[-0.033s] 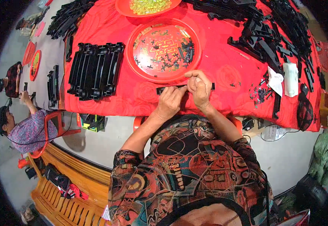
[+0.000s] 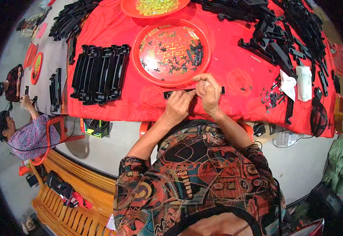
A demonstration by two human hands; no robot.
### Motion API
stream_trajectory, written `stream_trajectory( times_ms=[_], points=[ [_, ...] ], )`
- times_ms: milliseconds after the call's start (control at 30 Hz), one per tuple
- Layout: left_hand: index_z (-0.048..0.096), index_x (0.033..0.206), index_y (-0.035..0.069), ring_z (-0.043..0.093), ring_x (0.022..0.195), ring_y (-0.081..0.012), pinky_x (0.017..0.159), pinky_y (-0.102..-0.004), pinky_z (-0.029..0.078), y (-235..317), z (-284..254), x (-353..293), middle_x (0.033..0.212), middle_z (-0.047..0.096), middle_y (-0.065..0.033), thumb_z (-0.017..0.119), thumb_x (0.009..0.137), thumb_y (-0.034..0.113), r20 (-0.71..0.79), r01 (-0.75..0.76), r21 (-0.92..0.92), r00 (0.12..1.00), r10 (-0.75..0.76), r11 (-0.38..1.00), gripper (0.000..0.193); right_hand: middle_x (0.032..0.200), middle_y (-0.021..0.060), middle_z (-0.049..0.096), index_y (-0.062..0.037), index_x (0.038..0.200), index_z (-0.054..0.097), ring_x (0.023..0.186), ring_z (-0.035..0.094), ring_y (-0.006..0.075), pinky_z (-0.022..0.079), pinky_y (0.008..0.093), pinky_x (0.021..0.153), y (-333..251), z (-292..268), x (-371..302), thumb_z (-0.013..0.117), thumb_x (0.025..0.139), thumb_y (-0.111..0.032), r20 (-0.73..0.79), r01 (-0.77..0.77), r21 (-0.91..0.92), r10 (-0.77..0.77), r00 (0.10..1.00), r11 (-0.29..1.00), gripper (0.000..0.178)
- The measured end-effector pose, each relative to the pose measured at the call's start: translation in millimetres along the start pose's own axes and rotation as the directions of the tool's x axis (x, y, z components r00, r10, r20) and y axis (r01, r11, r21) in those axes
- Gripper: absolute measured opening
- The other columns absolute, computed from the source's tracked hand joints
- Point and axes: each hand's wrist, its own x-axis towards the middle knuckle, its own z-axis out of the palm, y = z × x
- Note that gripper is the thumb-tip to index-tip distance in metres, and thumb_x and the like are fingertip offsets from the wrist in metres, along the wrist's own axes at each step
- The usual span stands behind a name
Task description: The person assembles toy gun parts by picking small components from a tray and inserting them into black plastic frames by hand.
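Close to the table's front edge lies a long black plastic part [image 2: 222, 90], its ends showing on both sides of my hands. My left hand [image 2: 178, 104] grips it with fingers bent over it. Over the part's right half, my right hand [image 2: 208, 93] is closed, thumb and fingers drawn together near the left fingertips; whatever they pinch is hidden. Just beyond my hands sits a round red tray [image 2: 136, 62] holding small black cross-shaped pieces [image 2: 174, 60] and short black bars [image 2: 196, 55]. To the left, several long black plastic parts [image 2: 100, 74] stand side by side in a row.
A red bowl [image 2: 129, 10] of yellow-green pieces stands at the back. Black parts [image 2: 272, 41] are heaped at the right, near a white cylinder [image 2: 304, 83], crumpled white tissue [image 2: 287, 85] and scattered black bits [image 2: 271, 98]. Another person [image 2: 31, 133] sits at the left.
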Motion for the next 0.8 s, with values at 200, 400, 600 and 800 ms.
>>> stream_trajectory(
  times_ms=[200, 400, 600, 800],
  points=[
    [0.056, 0.107, -0.003, 0.054, 0.075, -0.0235, 0.067, -0.0348, 0.043, 0.5, 3.3, -0.8, 0.086, 0.058, -0.0111, 0.055, 0.069, 0.004, -0.025, -0.019, -0.017, 1.0, 0.018, 1.0, 0.039, 0.055, -0.005, 0.034, 0.0065, 0.096, 0.053, 0.047, 0.028, 0.0028, 0.024, 0.021, 0.042, -11.0, 1.7, -2.0, 0.036, 0.09, -0.019, -0.037, 0.006, 0.07, -0.004, 0.999, 0.997, 0.032],
    [0.055, 0.109, -0.003, 0.053, 0.075, -0.0229, 0.067, -0.0344, 0.042, -0.8, 7.0, -0.9, 0.09, 0.058, -0.0111, 0.054, 0.069, 0.008, -0.014, -0.039, 0.025, 0.999, 0.04, 0.999, 0.041, 0.053, -0.0049, 0.031, 0.0066, 0.095, 0.053, 0.044, 0.026, 0.0035, 0.024, 0.0212, 0.041, -9.2, 0.9, -0.9, 0.034, 0.089, -0.019, -0.023, 0.049, -0.048, -0.05, 0.998, 0.998, 0.033],
    [0.056, 0.105, -0.002, 0.053, 0.076, -0.0229, 0.066, -0.0346, 0.042, -2.5, 7.7, -1.1, 0.09, 0.058, -0.0107, 0.055, 0.07, 0.009, -0.01, -0.043, 0.036, 0.999, 0.044, 0.998, 0.037, 0.052, -0.0047, 0.032, 0.0061, 0.093, 0.054, 0.044, 0.027, 0.0035, 0.025, 0.021, 0.041, -2.1, -0.7, -2.4, 0.034, 0.089, -0.023, 0.008, 0.127, -0.191, -0.128, 0.992, 0.973, 0.036],
    [0.056, 0.104, -0.002, 0.053, 0.077, -0.024, 0.068, -0.0356, 0.042, 1.0, 5.7, 0.2, 0.09, 0.058, -0.0115, 0.055, 0.069, 0.007, 0.032, -0.039, 0.072, 0.999, 0.037, 0.997, 0.036, 0.052, -0.0032, 0.037, 0.0041, 0.09, 0.056, 0.047, 0.034, 0.0046, 0.028, 0.0239, 0.044, 2.8, -5.2, -0.6, 0.037, 0.089, -0.028, 0.002, 0.109, -0.197, -0.111, 0.994, 0.974, 0.037]
  ],
)
